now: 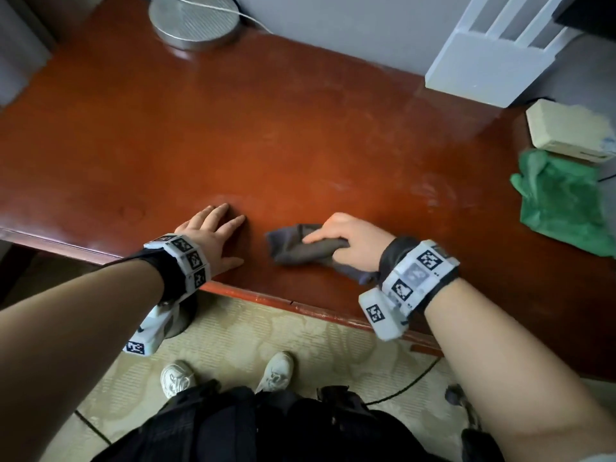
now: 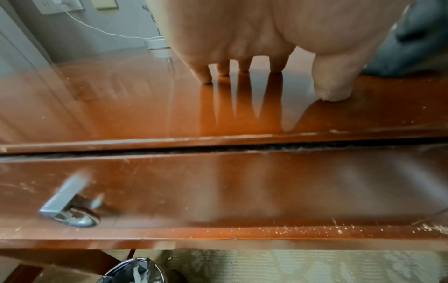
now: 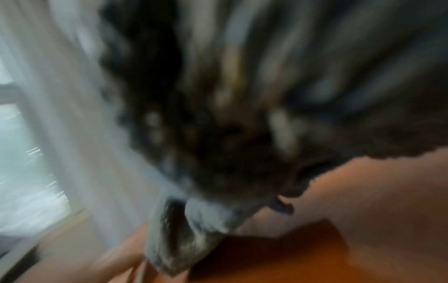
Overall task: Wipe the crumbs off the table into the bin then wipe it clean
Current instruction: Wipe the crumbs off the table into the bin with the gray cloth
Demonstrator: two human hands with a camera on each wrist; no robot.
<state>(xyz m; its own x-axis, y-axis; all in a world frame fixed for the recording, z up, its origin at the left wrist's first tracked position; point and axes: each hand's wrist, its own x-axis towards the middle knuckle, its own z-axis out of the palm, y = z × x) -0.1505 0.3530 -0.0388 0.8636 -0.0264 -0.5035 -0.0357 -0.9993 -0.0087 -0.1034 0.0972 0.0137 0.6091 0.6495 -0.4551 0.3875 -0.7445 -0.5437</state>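
On the glossy red-brown table [image 1: 300, 135] my right hand [image 1: 343, 241] grips a bunched dark grey cloth [image 1: 293, 246] near the front edge. The right wrist view is badly blurred; the cloth [image 3: 218, 134] fills it, speckled with pale bits. My left hand [image 1: 213, 231] lies flat on the tabletop, fingers straight, a little left of the cloth. From the left wrist, its fingertips [image 2: 206, 79] touch the wood and fine crumbs [image 2: 303, 230] dot the lower lip of the drawer front. A bin [image 2: 135, 271] with a dark liner stands on the floor below the table.
A round metal lamp base [image 1: 196, 18] with a white cable stands at the back left. At the right lie a white panel [image 1: 483, 68], a cream box [image 1: 566, 131] and a green cloth [image 1: 563, 208]. The drawer has a metal handle [image 2: 65, 208]. My shoes stand on patterned carpet [image 1: 266, 331].
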